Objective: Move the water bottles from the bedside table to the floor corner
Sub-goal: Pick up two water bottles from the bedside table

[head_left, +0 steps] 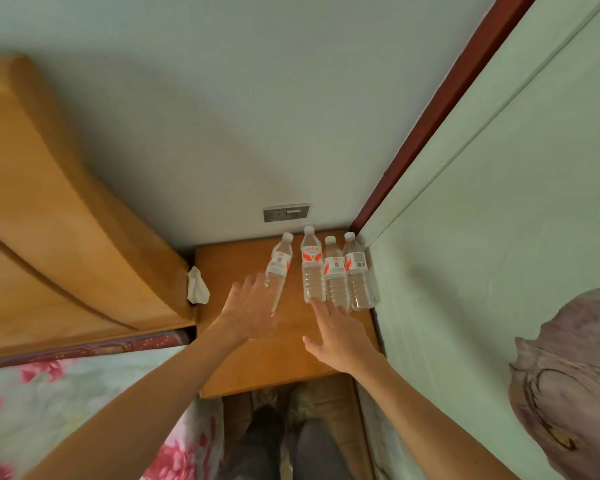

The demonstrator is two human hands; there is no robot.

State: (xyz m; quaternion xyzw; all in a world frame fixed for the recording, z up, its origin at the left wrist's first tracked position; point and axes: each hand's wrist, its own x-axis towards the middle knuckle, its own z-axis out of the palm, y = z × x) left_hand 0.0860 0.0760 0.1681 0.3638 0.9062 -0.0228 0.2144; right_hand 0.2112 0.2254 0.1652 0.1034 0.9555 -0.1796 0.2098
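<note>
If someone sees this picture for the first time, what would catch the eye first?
Four bottles stand in a row at the back right of the table. Both hands reach toward them with straight fingers: the left hand by the leftmost bottle, the right hand near the second bottle.

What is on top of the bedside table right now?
Four water bottles stand at the bedside table's back right. The left hand hides the leftmost bottle's base; the right hand reaches for the others. A white tissue lies at the left edge.
</note>
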